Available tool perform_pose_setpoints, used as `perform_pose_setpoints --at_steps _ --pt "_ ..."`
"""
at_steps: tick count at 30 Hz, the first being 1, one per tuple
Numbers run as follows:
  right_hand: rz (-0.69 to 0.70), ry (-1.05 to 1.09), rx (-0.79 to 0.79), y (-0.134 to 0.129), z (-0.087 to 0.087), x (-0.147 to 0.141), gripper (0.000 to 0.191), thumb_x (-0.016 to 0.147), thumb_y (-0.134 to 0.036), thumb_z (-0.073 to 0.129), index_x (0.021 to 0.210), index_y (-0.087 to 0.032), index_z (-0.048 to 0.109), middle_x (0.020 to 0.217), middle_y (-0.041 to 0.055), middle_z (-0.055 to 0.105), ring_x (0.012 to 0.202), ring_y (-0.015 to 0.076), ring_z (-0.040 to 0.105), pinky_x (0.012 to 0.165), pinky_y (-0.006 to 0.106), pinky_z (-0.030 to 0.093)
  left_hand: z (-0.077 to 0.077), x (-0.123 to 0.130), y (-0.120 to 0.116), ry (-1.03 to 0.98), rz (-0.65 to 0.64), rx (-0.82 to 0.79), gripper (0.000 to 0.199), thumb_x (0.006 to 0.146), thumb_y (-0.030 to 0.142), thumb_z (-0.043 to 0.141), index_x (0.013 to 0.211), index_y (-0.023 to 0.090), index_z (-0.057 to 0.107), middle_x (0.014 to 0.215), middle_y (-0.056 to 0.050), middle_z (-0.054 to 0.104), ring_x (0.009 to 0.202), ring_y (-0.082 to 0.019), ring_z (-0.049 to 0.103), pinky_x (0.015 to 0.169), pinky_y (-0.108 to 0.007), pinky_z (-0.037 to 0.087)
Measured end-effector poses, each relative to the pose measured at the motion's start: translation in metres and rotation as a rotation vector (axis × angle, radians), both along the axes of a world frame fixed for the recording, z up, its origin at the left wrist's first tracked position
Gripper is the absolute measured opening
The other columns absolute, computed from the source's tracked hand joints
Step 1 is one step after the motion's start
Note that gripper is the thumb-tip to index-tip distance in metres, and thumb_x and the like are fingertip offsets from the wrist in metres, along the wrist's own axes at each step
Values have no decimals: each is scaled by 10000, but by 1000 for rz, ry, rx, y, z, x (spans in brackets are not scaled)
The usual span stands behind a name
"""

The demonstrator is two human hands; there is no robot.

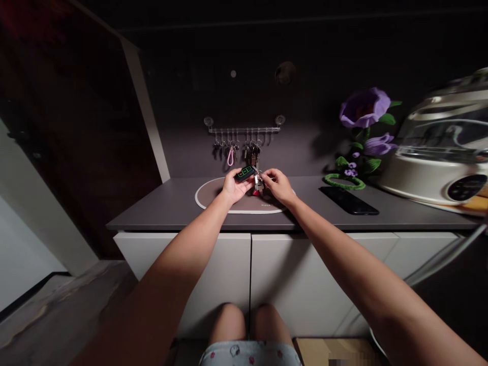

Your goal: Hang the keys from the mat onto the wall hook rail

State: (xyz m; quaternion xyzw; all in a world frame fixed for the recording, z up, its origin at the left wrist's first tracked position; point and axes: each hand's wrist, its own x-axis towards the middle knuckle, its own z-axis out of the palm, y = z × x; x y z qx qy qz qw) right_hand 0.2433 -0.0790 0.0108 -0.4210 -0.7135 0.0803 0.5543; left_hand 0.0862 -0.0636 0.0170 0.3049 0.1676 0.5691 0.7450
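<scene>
The person's knees (227,323) are showing at the near edge, just before the white cabinet doors (213,264) under the dark counter (160,208). Both arms are reaching forward, and the hands are working close together above a round mat (202,199) on the counter. The left hand (234,187) is holding a black key fob (244,174) with green markings, its fingers curled closely around it. The right hand (277,185) is meeting it with its fingers pinched narrow on a small metal key ring (258,182), though the exact grip is partly hidden. A small red tag (255,192) is dangling between the hands.

So far, this bunch is in the hands above the mat, while other keys (251,150) and a pink loop strap (230,158) are hanging from a wall-mounted hook rail (244,130) farther back. To the right, a black phone (348,201) is lying face down or dark on the counter, with purple artificial flowers (365,108) behind it and a white appliance with a clear lid (434,162) standing at the far right.
</scene>
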Motion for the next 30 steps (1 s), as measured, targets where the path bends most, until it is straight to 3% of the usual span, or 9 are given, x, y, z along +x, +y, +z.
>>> perform_pose_setpoints --at_steps 6,14,22,30 --pt "13 58 6 3 1 4 238 762 -393 497 771 -163 555 778 32 560 740 139 494 712 276 398 0 0 1 15 54 -19 177 707 240 474 731 96 575 624 -65 598 579 -128 576 704 -307 507" --pt "-38 117 2 5 6 4 232 769 -386 469 758 -160 521 770 32 535 728 133 471 689 265 391 -2 5 4 141 129 48 120 730 204 477 745 116 558 676 -47 619 606 -127 594 734 -333 487" --pt "-116 169 -21 13 26 11 230 767 -382 440 720 -162 488 696 6 505 649 117 443 643 250 362 -13 12 10 490 229 327 182 738 278 580 880 163 584 898 -47 617 779 -121 582 715 -274 459" --pt "-37 231 -81 18 41 8 290 730 -450 479 707 -161 478 631 -19 475 583 97 401 595 235 348 -21 18 19 674 366 587 239 704 249 619 908 127 590 884 -66 637 808 -135 567 810 -291 429"
